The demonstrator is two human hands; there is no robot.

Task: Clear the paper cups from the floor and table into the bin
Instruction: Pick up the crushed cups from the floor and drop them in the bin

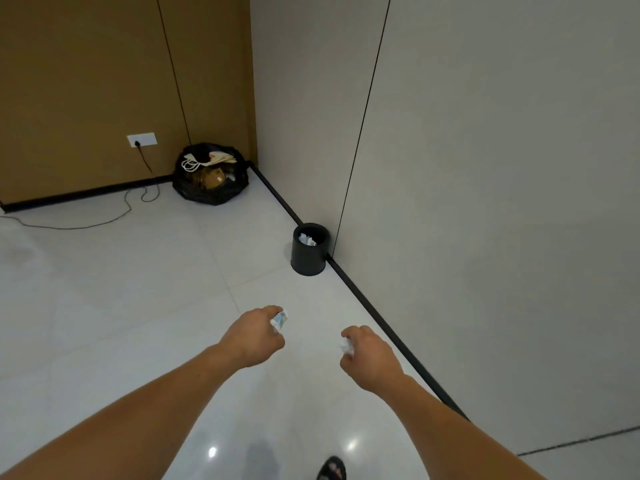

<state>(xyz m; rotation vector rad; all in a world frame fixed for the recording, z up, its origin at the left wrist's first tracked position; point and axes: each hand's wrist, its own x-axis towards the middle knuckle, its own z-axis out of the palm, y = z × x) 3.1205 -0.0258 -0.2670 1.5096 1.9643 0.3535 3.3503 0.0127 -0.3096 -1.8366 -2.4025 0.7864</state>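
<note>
A small black bin (309, 259) stands on the white floor against the grey wall, with crumpled white paper (307, 239) inside it. My left hand (254, 336) is stretched out over the floor below the bin and grips a crushed white-and-blue paper cup (279, 319). My right hand (370, 355) is held out beside it, nearer the wall, and grips another crushed white paper cup (346, 347). Both hands are a short way in front of the bin and apart from it.
A full black rubbish bag (210, 192) sits in the far corner. A thin cable (86, 225) runs from a wall socket (141, 139) across the floor at the left. A black skirting strip (381, 317) lines the grey wall on the right. My sandalled foot (331, 469) shows at the bottom.
</note>
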